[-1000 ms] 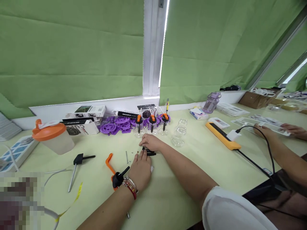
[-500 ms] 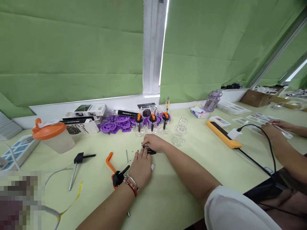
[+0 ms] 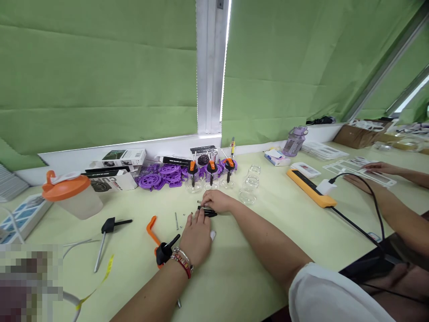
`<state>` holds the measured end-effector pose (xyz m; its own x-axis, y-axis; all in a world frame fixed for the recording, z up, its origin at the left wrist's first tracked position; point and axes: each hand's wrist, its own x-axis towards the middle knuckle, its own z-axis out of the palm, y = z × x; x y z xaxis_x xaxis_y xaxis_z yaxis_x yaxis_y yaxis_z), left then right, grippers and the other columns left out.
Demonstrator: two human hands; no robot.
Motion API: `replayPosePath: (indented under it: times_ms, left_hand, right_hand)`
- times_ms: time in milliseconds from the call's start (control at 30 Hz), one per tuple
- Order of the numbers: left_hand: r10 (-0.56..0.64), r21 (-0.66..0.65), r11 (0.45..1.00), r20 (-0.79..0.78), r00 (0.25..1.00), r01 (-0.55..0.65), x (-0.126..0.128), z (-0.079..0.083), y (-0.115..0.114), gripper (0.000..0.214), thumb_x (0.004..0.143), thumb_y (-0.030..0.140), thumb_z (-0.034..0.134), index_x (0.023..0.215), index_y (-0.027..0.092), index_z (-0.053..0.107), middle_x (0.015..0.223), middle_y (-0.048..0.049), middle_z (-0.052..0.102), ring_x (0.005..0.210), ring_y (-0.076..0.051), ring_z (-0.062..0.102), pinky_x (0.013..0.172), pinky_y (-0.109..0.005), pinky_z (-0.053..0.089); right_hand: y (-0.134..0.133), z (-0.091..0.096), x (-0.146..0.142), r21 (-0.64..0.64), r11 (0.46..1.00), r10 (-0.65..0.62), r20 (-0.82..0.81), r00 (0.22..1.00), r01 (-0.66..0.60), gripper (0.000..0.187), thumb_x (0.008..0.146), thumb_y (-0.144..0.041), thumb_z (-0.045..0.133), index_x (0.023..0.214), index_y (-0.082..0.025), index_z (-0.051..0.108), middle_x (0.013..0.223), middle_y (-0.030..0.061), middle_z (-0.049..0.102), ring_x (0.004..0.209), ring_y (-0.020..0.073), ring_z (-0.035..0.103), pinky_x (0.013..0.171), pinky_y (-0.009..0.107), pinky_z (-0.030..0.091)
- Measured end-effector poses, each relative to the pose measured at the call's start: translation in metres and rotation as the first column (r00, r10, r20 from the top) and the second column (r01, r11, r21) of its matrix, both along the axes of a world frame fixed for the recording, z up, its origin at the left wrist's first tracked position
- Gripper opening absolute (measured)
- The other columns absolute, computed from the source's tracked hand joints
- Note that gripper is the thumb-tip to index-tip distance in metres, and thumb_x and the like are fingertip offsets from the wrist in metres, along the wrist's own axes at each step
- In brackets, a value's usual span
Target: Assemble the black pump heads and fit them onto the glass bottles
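My left hand (image 3: 197, 237) lies flat on the table with its fingers stretched forward, the tips touching slim black parts (image 3: 210, 214). My right hand (image 3: 216, 201) is bent over the same spot, fingers curled and pinched together; whatever they grip is hidden. A small coil spring (image 3: 199, 202) shows beside the right fingertips. Left of my hands lie a long screw (image 3: 176, 221) and a few tiny bits of hardware. Near my left wrist is a black handle piece (image 3: 163, 254) with an orange crank arm (image 3: 152, 229). A small white piece (image 3: 213, 235) sits beside my left hand.
Behind stand small glass jars with orange-and-black tops (image 3: 212, 172), purple plastic parts (image 3: 157, 175) and bare glass jars (image 3: 250, 185). At left are an orange-lidded pitcher (image 3: 74, 197) and a black-headed metal rod (image 3: 103, 239). A yellow power strip (image 3: 310, 188) and a co-worker's hands (image 3: 372, 174) are at right.
My hands stay nearly in place, the right fingers shifting slightly, and the spring shows more clearly. The view has moved a little. At right, the co-worker's hands lowered a white sheet-like frame.
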<state>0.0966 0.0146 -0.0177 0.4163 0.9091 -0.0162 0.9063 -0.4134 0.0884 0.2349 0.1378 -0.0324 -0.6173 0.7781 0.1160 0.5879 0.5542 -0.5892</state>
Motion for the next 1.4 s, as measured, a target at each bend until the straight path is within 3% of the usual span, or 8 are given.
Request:
replayPosePath:
  times_ms: [200, 633, 1133, 1300, 1400]
  left_hand:
    - [-0.005, 0.003, 1.000, -0.017, 1.000, 0.005, 0.001, 0.003, 0.000, 0.037, 0.090, 0.026, 0.039, 0.118, 0.007, 0.054, 0.145, -0.0225, 0.037, 0.137, -0.031, 0.031, 0.112, -0.048, 0.022]
    - [-0.006, 0.009, 1.000, -0.006, 1.000, 0.006, 0.000, -0.001, 0.001, 0.039, 0.089, 0.026, 0.039, 0.120, 0.009, 0.053, 0.145, -0.0217, 0.037, 0.137, -0.031, 0.031, 0.111, -0.050, 0.023]
    - [0.010, 0.007, 1.000, -0.022, 1.000, -0.009, 0.001, 0.000, -0.001, 0.040, 0.089, 0.026, 0.039, 0.121, 0.008, 0.053, 0.146, -0.0210, 0.038, 0.137, -0.030, 0.030, 0.111, -0.049, 0.026]
    - [-0.042, 0.011, 0.999, -0.021, 0.999, 0.042, 0.003, 0.010, -0.013, 0.038, 0.089, 0.024, 0.038, 0.120, 0.008, 0.054, 0.146, -0.0215, 0.036, 0.138, -0.030, 0.029, 0.112, -0.050, 0.024]
    - [-0.119, 0.053, 0.991, -0.006, 0.993, 0.119, -0.009, 0.024, -0.024, 0.035, 0.089, 0.016, 0.034, 0.117, 0.012, 0.055, 0.146, -0.0176, 0.039, 0.138, -0.026, 0.029, 0.113, -0.048, 0.024]
  right_hand:
    - [-0.002, 0.002, 0.006, -0.068, 0.998, -0.004, -0.043, 0.999, 0.001, 0.020, 0.077, -0.009, 0.059, 0.086, -0.017, 0.075, 0.090, 0.0044, 0.069, 0.085, 0.0141, 0.062, 0.082, 0.023, 0.047]
    - [0.000, -0.003, 0.020, -0.149, 0.978, -0.160, -0.096, 0.982, 0.145, 0.015, 0.075, -0.014, 0.061, 0.083, -0.016, 0.074, 0.085, 0.0047, 0.072, 0.079, 0.0158, 0.064, 0.072, 0.025, 0.048]
    - [-0.008, -0.002, 0.013, -0.165, 0.981, -0.126, -0.121, 0.985, 0.105, 0.013, 0.074, -0.012, 0.061, 0.078, -0.016, 0.072, 0.081, 0.0033, 0.071, 0.076, 0.0146, 0.063, 0.071, 0.024, 0.047]
    - [-0.007, -0.005, 0.014, -0.178, 0.978, -0.132, -0.141, 0.981, 0.106, 0.011, 0.076, -0.014, 0.060, 0.079, -0.015, 0.071, 0.079, 0.0028, 0.070, 0.073, 0.0134, 0.061, 0.069, 0.023, 0.046]
    - [-0.009, -0.004, 0.015, -0.162, 0.976, -0.171, -0.149, 0.974, 0.146, 0.013, 0.077, -0.016, 0.059, 0.086, -0.014, 0.069, 0.083, 0.0042, 0.069, 0.071, 0.0130, 0.058, 0.067, 0.024, 0.045]
